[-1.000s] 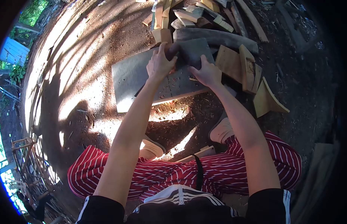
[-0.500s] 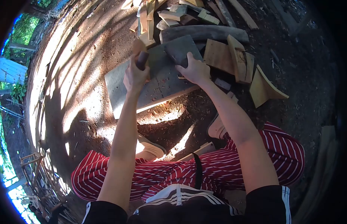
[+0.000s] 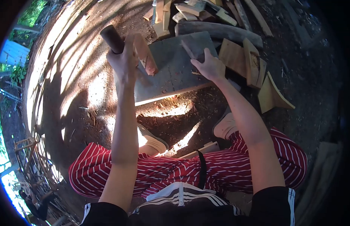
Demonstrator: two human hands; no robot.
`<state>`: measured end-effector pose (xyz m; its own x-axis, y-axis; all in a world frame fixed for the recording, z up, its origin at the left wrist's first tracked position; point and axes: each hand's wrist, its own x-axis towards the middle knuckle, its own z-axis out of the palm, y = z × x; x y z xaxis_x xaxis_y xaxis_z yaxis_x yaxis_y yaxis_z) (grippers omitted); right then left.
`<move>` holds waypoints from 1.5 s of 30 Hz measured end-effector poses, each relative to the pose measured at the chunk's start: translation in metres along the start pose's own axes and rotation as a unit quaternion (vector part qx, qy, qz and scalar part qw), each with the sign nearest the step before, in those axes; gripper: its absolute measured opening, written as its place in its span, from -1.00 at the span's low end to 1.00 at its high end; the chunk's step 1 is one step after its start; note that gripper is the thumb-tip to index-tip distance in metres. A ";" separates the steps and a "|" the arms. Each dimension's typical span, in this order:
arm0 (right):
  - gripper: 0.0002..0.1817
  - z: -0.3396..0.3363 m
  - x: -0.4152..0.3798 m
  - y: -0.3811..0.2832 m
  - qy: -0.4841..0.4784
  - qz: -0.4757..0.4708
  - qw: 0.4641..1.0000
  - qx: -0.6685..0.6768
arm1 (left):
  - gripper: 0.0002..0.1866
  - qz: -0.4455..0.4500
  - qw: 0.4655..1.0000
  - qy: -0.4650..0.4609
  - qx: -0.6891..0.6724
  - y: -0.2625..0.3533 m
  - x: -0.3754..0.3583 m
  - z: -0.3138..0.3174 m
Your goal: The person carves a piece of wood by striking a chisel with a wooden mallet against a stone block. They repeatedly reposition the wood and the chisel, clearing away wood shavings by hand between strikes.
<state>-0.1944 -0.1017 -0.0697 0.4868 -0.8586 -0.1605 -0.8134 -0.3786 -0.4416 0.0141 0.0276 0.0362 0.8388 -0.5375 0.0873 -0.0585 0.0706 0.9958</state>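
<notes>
Wood pile (image 3: 197, 11): far pieces cut off by the top edge. Grey block (image 3: 193, 47): near end hidden under the right hand (image 3: 209, 67). Dark handle (image 3: 112, 38): lower part hidden inside the left hand (image 3: 124, 60); tool type indeterminate.

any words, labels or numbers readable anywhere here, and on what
None: no readable text shows anywhere in the head view.
The grey board, the wood piece and dark handle in the left hand, and the dark block under the right hand bear no lettering.
The red striped trousers carry only stripes.
</notes>
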 end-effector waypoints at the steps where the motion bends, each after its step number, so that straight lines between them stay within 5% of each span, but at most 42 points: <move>1: -0.25 0.001 0.001 0.000 0.000 -0.002 1.000 0.006 | -0.73 0.003 1.000 0.006 -0.002 -0.001 -0.001 0.001; 3: -0.26 0.003 0.000 0.000 0.003 -0.009 1.000 0.000 | -0.79 0.133 0.989 0.038 -0.058 -0.013 -0.006 0.006; 6: -0.26 0.002 -0.002 -0.001 0.007 -0.011 1.000 -0.008 | -0.78 0.171 0.978 0.083 -0.082 -0.031 -0.016 0.012; 29: -0.25 -0.004 -0.004 0.001 0.002 -0.015 1.000 0.002 | -0.77 0.294 0.948 0.117 0.001 -0.085 -0.026 0.018; 35: -0.13 -0.013 -0.002 -0.001 -0.045 -0.031 0.998 0.019 | -0.76 0.232 0.967 0.096 -0.032 -0.082 -0.010 0.011; 42: -0.23 -0.142 -0.040 -0.124 0.097 -0.357 0.903 0.220 | -0.70 0.239 0.962 0.130 0.033 -0.082 -0.008 0.003; 43: -0.27 -0.153 -0.047 -0.138 0.164 -0.419 0.871 0.198 | -0.73 0.008 0.971 0.184 0.154 -0.069 -0.003 -0.002; 44: -0.33 -0.158 -0.059 -0.148 0.197 -0.437 0.860 0.175 | -0.68 -0.224 0.911 0.225 0.262 -0.061 0.000 -0.003; 45: -0.35 -0.155 -0.067 -0.152 0.152 -0.428 0.883 0.119 | -0.68 -0.223 0.912 0.224 0.261 -0.062 0.000 -0.004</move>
<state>-0.1522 -0.0404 0.1447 0.7534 -0.3594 0.5506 -0.0809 -0.8817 -0.4647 0.0201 0.0264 -0.0252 0.9723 -0.0090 -0.2335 0.1913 -0.5432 0.8176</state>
